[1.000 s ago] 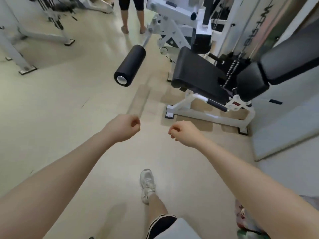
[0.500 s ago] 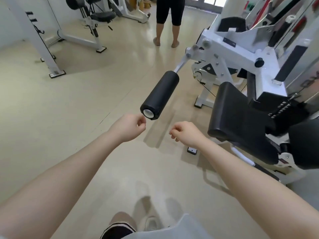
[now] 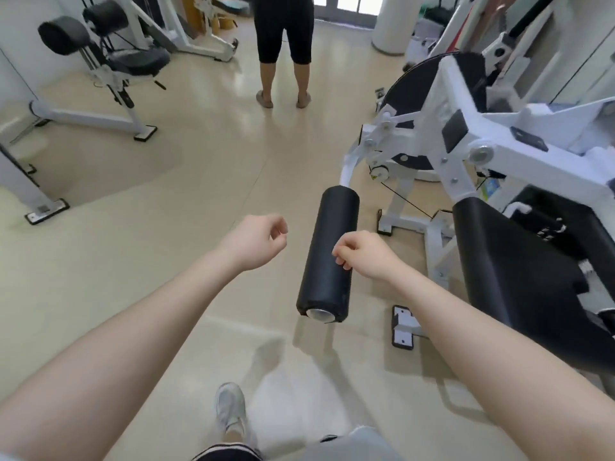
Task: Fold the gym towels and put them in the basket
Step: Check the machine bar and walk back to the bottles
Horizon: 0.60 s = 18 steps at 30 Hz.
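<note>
Leg machine (image 3: 466,154) to my right; its black roller pad (image 3: 329,254) runs lengthwise between my hands. Left hand (image 3: 251,241) and right hand (image 3: 366,254): fingers loosely curled, holding nothing. No towels or basket visible, so direction and nearer hand undetermined.

Standing person (image 3: 284,48) cut off above the waist; roller pad (image 3: 327,257) partly behind right hand (image 3: 364,256).

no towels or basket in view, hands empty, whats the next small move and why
Probably keep walking and look around for the towels. Both the left hand and right hand are loosely curled and hold nothing; only the black roller pad and gym machines show ahead.
</note>
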### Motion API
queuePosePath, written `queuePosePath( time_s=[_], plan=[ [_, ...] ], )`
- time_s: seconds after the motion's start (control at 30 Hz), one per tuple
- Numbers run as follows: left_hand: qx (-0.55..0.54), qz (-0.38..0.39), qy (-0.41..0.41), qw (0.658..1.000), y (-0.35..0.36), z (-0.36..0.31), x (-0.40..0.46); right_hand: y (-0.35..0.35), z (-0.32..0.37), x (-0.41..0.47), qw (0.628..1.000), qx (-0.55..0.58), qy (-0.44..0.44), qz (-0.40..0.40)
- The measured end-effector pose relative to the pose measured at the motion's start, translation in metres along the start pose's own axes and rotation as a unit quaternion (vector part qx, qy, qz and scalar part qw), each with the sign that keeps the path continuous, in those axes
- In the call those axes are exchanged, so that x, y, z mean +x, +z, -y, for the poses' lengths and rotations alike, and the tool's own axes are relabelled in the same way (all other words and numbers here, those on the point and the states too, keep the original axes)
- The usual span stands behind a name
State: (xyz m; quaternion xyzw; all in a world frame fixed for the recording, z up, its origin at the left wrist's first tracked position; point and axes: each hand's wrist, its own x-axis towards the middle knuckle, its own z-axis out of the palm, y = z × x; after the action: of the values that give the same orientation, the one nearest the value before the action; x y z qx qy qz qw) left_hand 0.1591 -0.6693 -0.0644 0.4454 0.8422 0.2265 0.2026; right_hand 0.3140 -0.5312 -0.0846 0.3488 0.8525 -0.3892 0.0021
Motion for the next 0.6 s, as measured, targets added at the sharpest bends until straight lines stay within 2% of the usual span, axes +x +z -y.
queuePosePath(
  time_s=[0.23,0.4,0.6],
  plan=[
    [0.038,0.06,0.095,0.993,-0.081,0.036,0.155,-0.01,0.063,0.12,0.994,0.049,0.073,-0.069],
    [0.049,0.103,0.153,0.982,-0.093,0.031,0.251,-0.034,0.056,0.186,0.978,0.094,0.141,-0.125],
    [0.074,0.14,0.214,0.964,-0.093,0.008,0.38,-0.076,0.038,0.289,0.96,0.128,0.17,-0.18]
  ],
)
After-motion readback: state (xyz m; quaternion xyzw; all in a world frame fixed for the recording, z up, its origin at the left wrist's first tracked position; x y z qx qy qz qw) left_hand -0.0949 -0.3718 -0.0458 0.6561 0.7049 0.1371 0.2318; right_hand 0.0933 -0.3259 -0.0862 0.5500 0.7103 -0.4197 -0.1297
